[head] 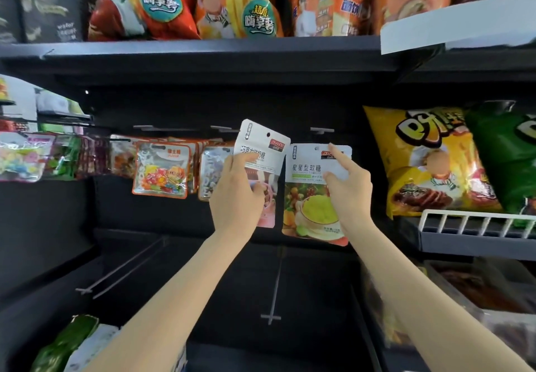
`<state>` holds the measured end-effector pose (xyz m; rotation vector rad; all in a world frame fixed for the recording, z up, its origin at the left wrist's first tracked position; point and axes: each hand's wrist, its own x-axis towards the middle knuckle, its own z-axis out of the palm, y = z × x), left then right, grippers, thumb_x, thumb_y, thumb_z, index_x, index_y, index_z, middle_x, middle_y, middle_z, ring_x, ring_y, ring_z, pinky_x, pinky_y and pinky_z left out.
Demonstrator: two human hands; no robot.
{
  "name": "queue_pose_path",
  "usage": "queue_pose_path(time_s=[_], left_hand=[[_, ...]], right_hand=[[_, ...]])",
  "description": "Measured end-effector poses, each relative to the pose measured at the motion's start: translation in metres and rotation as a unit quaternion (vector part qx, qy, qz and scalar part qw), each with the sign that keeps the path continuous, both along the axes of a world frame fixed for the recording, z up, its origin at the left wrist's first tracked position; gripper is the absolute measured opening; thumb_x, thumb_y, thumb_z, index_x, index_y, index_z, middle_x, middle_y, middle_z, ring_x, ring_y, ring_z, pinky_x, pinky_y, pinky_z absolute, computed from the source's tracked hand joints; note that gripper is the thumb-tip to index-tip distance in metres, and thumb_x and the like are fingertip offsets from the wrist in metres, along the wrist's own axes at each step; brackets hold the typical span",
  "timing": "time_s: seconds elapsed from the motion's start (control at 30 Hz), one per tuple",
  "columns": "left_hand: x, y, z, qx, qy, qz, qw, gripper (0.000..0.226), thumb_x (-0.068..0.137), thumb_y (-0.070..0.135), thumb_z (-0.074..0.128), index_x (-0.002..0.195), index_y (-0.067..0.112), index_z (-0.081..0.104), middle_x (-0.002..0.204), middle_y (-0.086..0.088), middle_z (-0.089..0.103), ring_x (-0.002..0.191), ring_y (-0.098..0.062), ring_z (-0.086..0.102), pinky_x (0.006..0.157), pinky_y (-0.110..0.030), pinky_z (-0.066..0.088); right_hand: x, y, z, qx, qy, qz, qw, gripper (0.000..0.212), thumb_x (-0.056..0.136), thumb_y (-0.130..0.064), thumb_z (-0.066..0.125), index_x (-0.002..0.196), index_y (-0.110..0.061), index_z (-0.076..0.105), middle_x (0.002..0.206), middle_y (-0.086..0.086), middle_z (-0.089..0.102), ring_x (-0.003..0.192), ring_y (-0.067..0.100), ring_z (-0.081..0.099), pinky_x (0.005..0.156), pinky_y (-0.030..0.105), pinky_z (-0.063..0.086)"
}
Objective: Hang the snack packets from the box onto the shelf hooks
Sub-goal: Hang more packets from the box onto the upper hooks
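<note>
The left hand (235, 191) pinches a white packet (261, 151), upright and tilted right, its punched hole just below and left of the bare hook (322, 130). The right hand (348, 186), index finger out, presses a green packet (313, 197) hanging under that hook, nearer to it.

One wide-angle view only, worn at head height, facing forward and slightly down into a dark shelf (203, 61) unit at close range — near enough that both forearms reach in from the bottom edge. The shelves bend toward the frame's edges, and the hanging packets (161, 173) sit at mid-height.
</note>
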<state>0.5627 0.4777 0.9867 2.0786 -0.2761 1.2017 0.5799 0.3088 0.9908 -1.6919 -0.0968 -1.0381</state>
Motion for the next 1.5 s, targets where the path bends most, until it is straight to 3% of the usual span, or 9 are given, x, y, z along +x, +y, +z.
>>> queue_pose_path(time_s=[0.33, 0.47, 0.63, 0.77, 0.87, 0.97, 1.1, 1.33, 1.5], left_hand=[[0.014, -0.016, 0.008, -0.041, 0.008, -0.041, 0.998, 0.045, 0.086, 0.008, 0.063, 0.127, 0.022, 0.05, 0.132, 0.004, 0.05, 0.091, 0.001, 0.041, 0.076, -0.016, 0.035], [0.023, -0.016, 0.011, -0.084, 0.033, -0.072, 0.993, 0.047, 0.085, 0.005, 0.063, 0.127, 0.022, 0.05, 0.133, 0.006, 0.049, 0.097, 0.003, 0.04, 0.076, -0.016, 0.036], [0.03, -0.01, 0.011, -0.145, 0.071, -0.117, 0.98, 0.047, 0.084, 0.004, 0.064, 0.123, 0.024, 0.051, 0.133, 0.005, 0.049, 0.118, -0.01, 0.048, 0.092, -0.036, 0.051], [0.024, -0.005, 0.011, -0.168, 0.082, -0.161, 0.969, 0.048, 0.083, 0.004, 0.067, 0.122, 0.027, 0.05, 0.117, 0.017, 0.046, 0.105, 0.001, 0.045, 0.075, -0.009, 0.044], [0.016, 0.0, 0.004, -0.164, 0.078, -0.209, 0.961, 0.051, 0.079, 0.004, 0.07, 0.119, 0.03, 0.05, 0.112, 0.022, 0.045, 0.108, -0.001, 0.045, 0.075, -0.009, 0.04], [0.009, 0.001, -0.004, -0.134, 0.071, -0.249, 0.957, 0.056, 0.076, 0.003, 0.072, 0.119, 0.032, 0.05, 0.112, 0.03, 0.047, 0.111, 0.005, 0.045, 0.088, -0.013, 0.041], [0.001, -0.007, -0.009, -0.1, 0.072, -0.317, 0.94, 0.063, 0.074, 0.005, 0.075, 0.121, 0.039, 0.05, 0.117, 0.035, 0.048, 0.11, 0.022, 0.04, 0.089, -0.008, 0.038], [0.005, -0.037, -0.003, -0.032, 0.1, -0.37, 0.923, 0.084, 0.074, 0.011, 0.077, 0.14, 0.039, 0.034, 0.125, 0.033, 0.043, 0.11, 0.026, 0.037, 0.085, 0.0, 0.036], [0.017, -0.049, 0.0, -0.032, 0.103, -0.354, 0.929, 0.084, 0.079, 0.02, 0.074, 0.147, 0.033, 0.025, 0.122, 0.028, 0.045, 0.102, 0.029, 0.04, 0.082, 0.006, 0.034]], right_hand=[[0.033, -0.012, -0.004, -0.053, 0.012, -0.025, 0.998, 0.052, 0.093, -0.005, 0.053, 0.138, -0.03, 0.046, 0.116, 0.003, 0.065, 0.045, 0.006, 0.04, 0.04, 0.015, 0.038], [0.065, -0.019, 0.003, -0.108, 0.063, -0.051, 0.991, 0.06, 0.094, -0.004, 0.052, 0.143, -0.035, 0.036, 0.138, 0.014, 0.046, 0.066, 0.012, 0.055, 0.071, 0.029, 0.056], [0.092, -0.025, 0.009, -0.178, 0.159, -0.048, 0.97, 0.079, 0.09, 0.01, 0.044, 0.148, -0.039, 0.021, 0.146, 0.018, 0.022, 0.109, 0.03, 0.054, 0.087, 0.033, 0.051], [0.097, -0.023, 0.015, -0.228, 0.242, -0.078, 0.94, 0.081, 0.087, 0.002, 0.051, 0.149, -0.038, 0.016, 0.146, 0.018, 0.012, 0.132, 0.036, 0.027, 0.104, 0.045, 0.038], [0.075, -0.015, 0.011, -0.209, 0.147, -0.101, 0.962, 0.059, 0.088, -0.006, 0.054, 0.142, -0.023, 0.036, 0.14, 0.016, 0.02, 0.13, 0.033, 0.024, 0.104, 0.039, 0.036], [0.037, -0.013, -0.002, -0.099, -0.036, -0.054, 0.993, 0.026, 0.094, -0.005, 0.049, 0.118, -0.011, 0.055, 0.121, 0.007, 0.049, 0.113, 0.018, 0.051, 0.085, 0.013, 0.044], [-0.008, -0.016, -0.008, -0.071, -0.147, 0.111, 0.98, 0.014, 0.1, -0.014, 0.041, 0.106, -0.02, 0.052, 0.092, -0.006, 0.063, 0.089, 0.005, 0.062, 0.074, 0.021, 0.053], [-0.012, -0.031, 0.003, -0.131, -0.098, 0.153, 0.975, 0.049, 0.093, -0.017, 0.057, 0.133, -0.039, 0.04, 0.117, -0.01, 0.058, 0.107, 0.006, 0.06, 0.087, 0.032, 0.055], [0.001, -0.029, 0.003, -0.154, -0.055, 0.104, 0.981, 0.043, 0.095, -0.018, 0.053, 0.132, -0.039, 0.048, 0.116, -0.003, 0.053, 0.11, 0.012, 0.055, 0.09, 0.039, 0.053]])
